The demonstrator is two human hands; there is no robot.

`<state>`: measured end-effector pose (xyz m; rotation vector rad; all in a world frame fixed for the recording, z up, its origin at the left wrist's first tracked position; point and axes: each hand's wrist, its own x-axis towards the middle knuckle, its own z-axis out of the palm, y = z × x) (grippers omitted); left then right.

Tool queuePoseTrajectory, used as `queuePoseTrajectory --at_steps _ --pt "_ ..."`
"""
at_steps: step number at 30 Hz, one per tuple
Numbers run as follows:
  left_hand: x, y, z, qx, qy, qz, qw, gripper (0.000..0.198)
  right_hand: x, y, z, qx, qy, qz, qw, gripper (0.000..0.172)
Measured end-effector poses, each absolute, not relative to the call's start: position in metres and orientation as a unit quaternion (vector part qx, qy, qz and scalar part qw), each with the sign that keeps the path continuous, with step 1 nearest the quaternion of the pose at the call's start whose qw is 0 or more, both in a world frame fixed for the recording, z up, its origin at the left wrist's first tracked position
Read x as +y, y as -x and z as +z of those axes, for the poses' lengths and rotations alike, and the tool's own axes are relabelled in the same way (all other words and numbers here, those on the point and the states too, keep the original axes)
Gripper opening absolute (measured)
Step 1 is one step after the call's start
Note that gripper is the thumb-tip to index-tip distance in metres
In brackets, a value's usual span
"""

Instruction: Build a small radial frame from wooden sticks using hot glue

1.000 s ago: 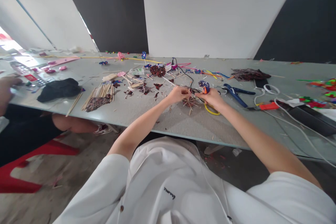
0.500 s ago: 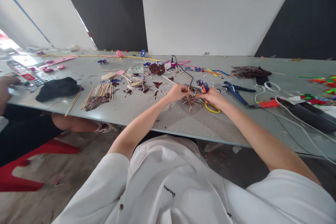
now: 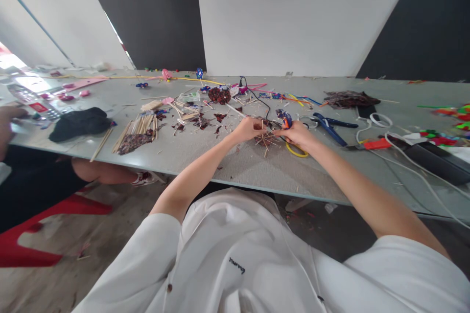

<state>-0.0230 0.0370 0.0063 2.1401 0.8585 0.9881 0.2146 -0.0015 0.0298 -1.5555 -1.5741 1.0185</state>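
Note:
A spiky ball of thin wooden sticks [image 3: 267, 143] with dark reddish bits at its core rests on the table between my hands. My left hand [image 3: 250, 129] has its fingers closed on the ball's left side, where a stick stands up by the fingertips. From the other side, my right hand [image 3: 298, 135] reaches in with closed fingertips at the sticks. A blue and orange object [image 3: 284, 119] sits against the back of that hand; whether it is gripped, I cannot tell. Under the right hand a yellow loop [image 3: 296, 151] shows. A black cord [image 3: 266, 106] runs close behind the fingers.
Wooden sticks [image 3: 136, 129] lie on dark crumpled material [image 3: 134, 143] to the left, near a black cloth [image 3: 81, 123]. Blue-handled pliers [image 3: 330, 128], white cables [image 3: 411, 168] and a black box [image 3: 436, 162] lie right. Another person's hand [image 3: 11, 117] is at far left.
Both hands stay almost in place at the stick ball, with no clear shift of the fingers. The view has drifted very slightly.

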Motion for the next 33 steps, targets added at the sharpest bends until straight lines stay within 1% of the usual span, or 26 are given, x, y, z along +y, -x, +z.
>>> queuePoseTrajectory --at_steps 10,17,27,33 --pt "0.027 0.027 0.019 0.334 -0.820 0.354 0.300 0.013 0.002 -0.218 0.026 -0.599 0.602 0.394 0.351 0.051" --pt "0.019 0.028 0.026 0.333 -0.826 0.354 0.286 0.010 0.000 -0.216 0.028 -0.599 0.604 0.393 0.350 0.047" --pt "0.023 0.029 0.025 0.337 -0.825 0.355 0.283 0.011 -0.005 -0.214 0.034 -0.613 0.601 0.390 0.333 0.045" --pt "0.021 0.028 0.026 0.332 -0.829 0.350 0.284 0.010 -0.003 -0.214 0.033 -0.607 0.604 0.390 0.338 0.046"
